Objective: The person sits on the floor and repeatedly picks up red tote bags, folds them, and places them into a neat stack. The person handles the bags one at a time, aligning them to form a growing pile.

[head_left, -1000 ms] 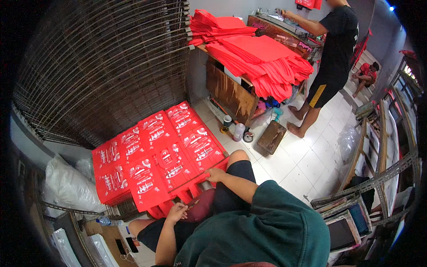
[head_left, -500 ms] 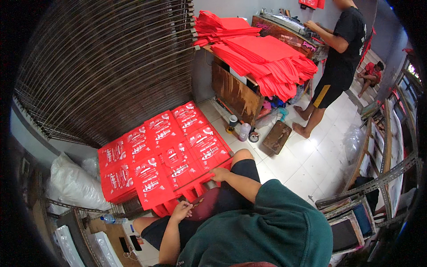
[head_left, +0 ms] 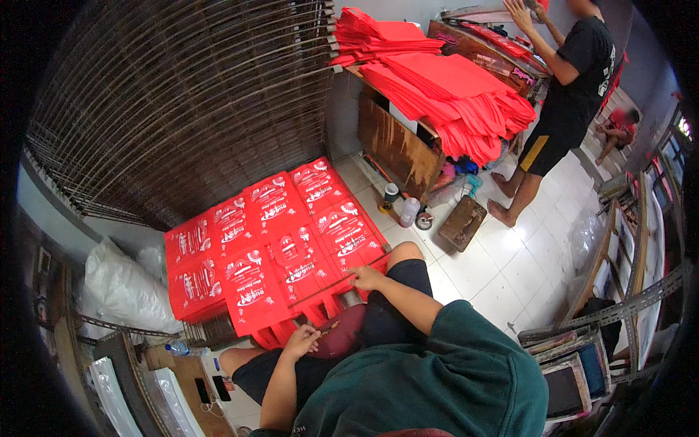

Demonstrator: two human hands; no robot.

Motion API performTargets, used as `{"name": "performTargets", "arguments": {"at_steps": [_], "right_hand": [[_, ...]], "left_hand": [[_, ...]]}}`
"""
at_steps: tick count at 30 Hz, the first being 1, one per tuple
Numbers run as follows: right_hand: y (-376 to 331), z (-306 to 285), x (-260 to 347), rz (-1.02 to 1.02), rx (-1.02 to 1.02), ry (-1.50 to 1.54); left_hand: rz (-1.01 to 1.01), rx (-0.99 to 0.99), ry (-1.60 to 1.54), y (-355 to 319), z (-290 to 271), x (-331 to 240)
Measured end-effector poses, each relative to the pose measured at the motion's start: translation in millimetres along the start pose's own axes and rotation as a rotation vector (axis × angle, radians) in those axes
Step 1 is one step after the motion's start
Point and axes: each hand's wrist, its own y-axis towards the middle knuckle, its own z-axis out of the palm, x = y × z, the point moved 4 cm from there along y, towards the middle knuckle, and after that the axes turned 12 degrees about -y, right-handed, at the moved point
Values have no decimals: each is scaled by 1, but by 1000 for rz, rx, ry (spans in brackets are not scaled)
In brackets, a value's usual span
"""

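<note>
My left hand point(head_left: 300, 342) is over my lap, thumb and fingers pinched together; what they hold, if anything, is too small to make out. Beside it lies a rounded dark-red thing point(head_left: 342, 332) with a small yellowish mark. My right hand point(head_left: 366, 279) rests at the near edge of the red printed bags, forefinger stretched out, the other fingers partly hidden. These flat red bags point(head_left: 251, 251) with white print lie in overlapping rows before me. Red handle loops point(head_left: 314, 315) hang off their near edge, between my hands.
Wire drying racks point(head_left: 182, 95) rise behind the bags. Red bags point(head_left: 459, 95) are heaped on a table where a co-worker point(head_left: 575, 80) stands with raised hands. On the floor are a brown box point(head_left: 462, 223) and a bottle point(head_left: 409, 211). Screen frames point(head_left: 564, 386) lean at right.
The whole view has shifted slightly. My right forefinger has stretched forward along the bags' edge. The co-worker's hands have risen from the table, where red material now shows. My left hand stays pinched.
</note>
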Motion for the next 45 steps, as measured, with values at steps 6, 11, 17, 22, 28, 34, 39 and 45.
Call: {"name": "performTargets", "arguments": {"at_steps": [6, 11, 17, 22, 28, 34, 39, 45], "right_hand": [[-21, -105, 31, -138, -156, 535], [-63, -317, 40, -256, -679, 724], [-107, -518, -84, -103, -1248, 1218], [-102, -560, -133, -82, -1129, 1612], [-88, -568, -139, -55, -1083, 1743], [-71, -568, -146, 11, -1134, 1399], [-80, -449, 25, -317, -1205, 1316], [-120, -294, 184, -329, -1397, 1084]], "left_hand": [[-13, -3, 14, -1, 3, -4], [-22, -27, -44, -1, -3, 6], [-64, -60, -57, 5, 0, -4], [-47, -97, -61, 3, -3, 4], [-76, -150, -59, -1, 1, -4], [174, -70, 104, 11, 18, -19], [394, 81, -243, 8, 94, -163], [608, 338, -704, -63, 151, -343]]}}
